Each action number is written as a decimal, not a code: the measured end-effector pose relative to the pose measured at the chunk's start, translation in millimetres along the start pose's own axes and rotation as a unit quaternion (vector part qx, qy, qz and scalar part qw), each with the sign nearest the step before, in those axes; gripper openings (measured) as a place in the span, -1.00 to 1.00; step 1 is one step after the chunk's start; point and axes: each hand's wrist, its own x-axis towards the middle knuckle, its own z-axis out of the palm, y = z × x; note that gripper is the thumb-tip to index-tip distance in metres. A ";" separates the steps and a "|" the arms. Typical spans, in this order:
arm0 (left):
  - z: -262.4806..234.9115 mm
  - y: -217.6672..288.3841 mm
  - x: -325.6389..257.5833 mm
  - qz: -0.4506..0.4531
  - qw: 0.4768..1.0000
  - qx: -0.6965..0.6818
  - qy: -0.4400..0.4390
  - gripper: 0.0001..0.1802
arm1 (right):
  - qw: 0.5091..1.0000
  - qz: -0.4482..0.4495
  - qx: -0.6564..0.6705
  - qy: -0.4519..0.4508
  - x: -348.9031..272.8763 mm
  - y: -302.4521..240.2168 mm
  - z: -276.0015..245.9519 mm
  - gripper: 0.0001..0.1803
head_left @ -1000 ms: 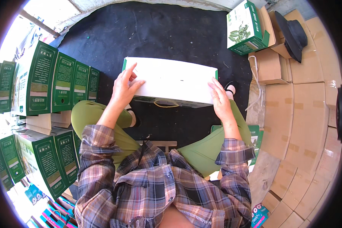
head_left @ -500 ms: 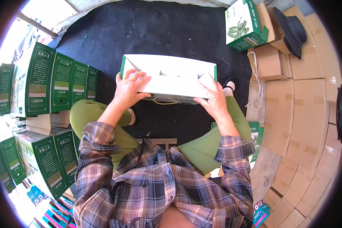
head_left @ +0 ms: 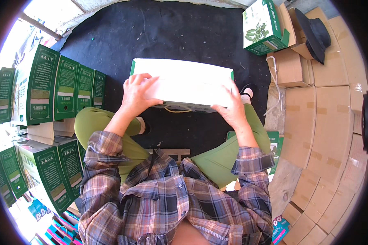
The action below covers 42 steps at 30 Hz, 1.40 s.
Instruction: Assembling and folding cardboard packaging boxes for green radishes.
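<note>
A carton (head_left: 184,83) with a plain white face up and green ends sits between my knees, its white flaps lying flat across. A pale cord handle (head_left: 178,109) hangs at its near side. My left hand (head_left: 138,94) grips the left part, fingers bent over the white flap and thumb along the near edge. On the right end, my right hand (head_left: 232,105) holds the carton in the same way, fingers over the top and thumb at the near edge. The fingertips of the right hand partly blend into the bright white.
Green printed cartons (head_left: 67,87) stand in stacked rows at my left. At the right is a wall of brown cardboard boxes (head_left: 329,122). A green-and-white carton (head_left: 259,30) and a black hat (head_left: 315,34) rest at the far right. Black sheeting (head_left: 180,28) covers the floor.
The white flaps have come down flat, and the gaps that showed the carton's inside are covered. Both hands have shifted only slightly.
</note>
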 end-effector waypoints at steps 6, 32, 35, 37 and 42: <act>21.1 -61.5 -6.3 -0.324 0.879 -0.294 0.191 -0.39 | 0.906 0.330 0.255 0.080 0.1 35.6 -18.7 -0.49; 25.7 -70.8 -20.3 -0.471 0.659 -0.575 -0.112 -0.35 | 0.782 0.445 0.436 0.001 -12.1 55.0 -7.6 -0.56; 34.2 -83.9 -27.2 -0.479 0.664 -0.560 -0.126 -0.33 | 0.795 0.445 0.409 -0.039 -19.9 68.7 2.5 -0.61; 31.2 -78.2 -22.6 -0.495 0.664 -0.537 -0.159 -0.35 | 0.772 0.478 0.417 -0.043 -23.5 74.1 4.6 -0.64; 39.7 -80.2 -22.0 -0.497 0.687 -0.501 -0.174 -0.38 | 0.773 0.468 0.422 -0.068 -27.2 90.5 14.2 -0.61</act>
